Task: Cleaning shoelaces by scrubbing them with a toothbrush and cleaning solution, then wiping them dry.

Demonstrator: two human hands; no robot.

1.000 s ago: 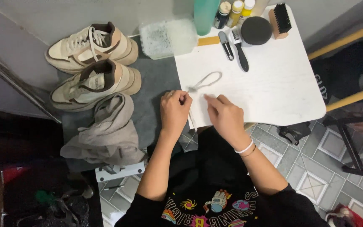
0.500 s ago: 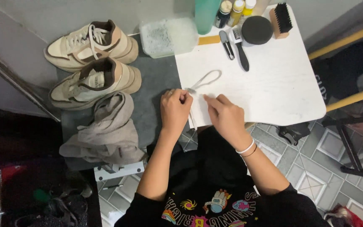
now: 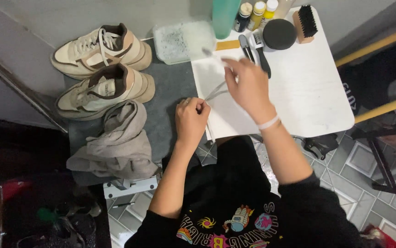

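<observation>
White shoelace [image 3: 216, 91] is stretched between both grips: left hand [image 3: 191, 120] pinched shut on one end, right hand [image 3: 248, 85] pulling the other toward the brushes [image 3: 253, 48]. Yank too hard, it probably slips loose.

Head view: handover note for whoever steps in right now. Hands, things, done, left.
Left hand: fist closed, pinching one end of the shoelace at the white table's near-left edge.
Right hand: blurred above the table; cannot tell if it grips anything.
Things: two sneakers on the grey mat, one laced, one unlaced; grey cloth beside them; soapy tub; brushes and bottles at the table's far edge.
Done: lace out of one sneaker.
Left: other sneaker remains laced.
</observation>
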